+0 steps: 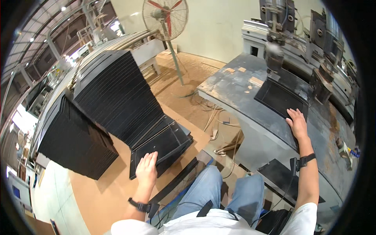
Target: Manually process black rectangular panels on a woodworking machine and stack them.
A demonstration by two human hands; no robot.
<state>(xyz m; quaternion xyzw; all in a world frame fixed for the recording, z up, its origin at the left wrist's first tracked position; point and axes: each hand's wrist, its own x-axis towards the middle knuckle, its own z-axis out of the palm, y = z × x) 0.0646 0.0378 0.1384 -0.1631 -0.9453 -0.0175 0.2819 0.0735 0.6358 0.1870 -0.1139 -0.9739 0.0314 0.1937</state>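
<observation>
The left hand [147, 169] lies flat, fingers spread and pinching nothing, on the lowest black panel [158, 150] of a slanted black stack [117, 98] resting on a brown board [103, 194]. The right hand [297, 123] also lies open, its fingertips pressing the near edge of a black tray [279, 98] that sits on the grey table [231, 88] under a press head [274, 55]. A standing fan [164, 15] stands well behind, between stack and table.

Seated, knees forward. Left arm extended down-left, strapped band at wrist; left hand [146, 169] flat, palm down, fingers together and pointing away. Right arm stretched forward-right, dark band at wrist; right hand [297, 123] flat, palm down, fingers slightly spread.
</observation>
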